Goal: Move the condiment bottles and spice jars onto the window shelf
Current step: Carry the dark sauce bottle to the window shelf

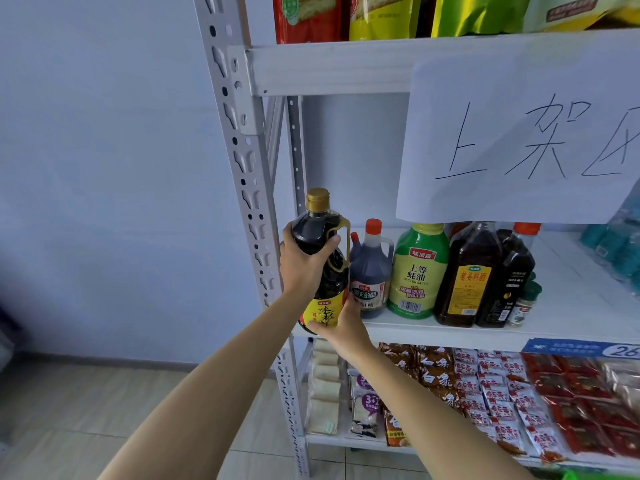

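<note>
At shelf edge, soy sauce bottle (323, 258) upright, cap up

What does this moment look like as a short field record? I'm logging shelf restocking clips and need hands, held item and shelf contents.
left hand: left hand grips the upper body of the soy sauce bottle
right hand: right hand supports the bottle's base
bottle state: upright, gold cap on, at the shelf's left end
middle shelf: middle shelf holds the vinegar jug, the green oyster sauce bottle and the cooking wine bottle
sign: handwritten paper sign hangs above
</note>
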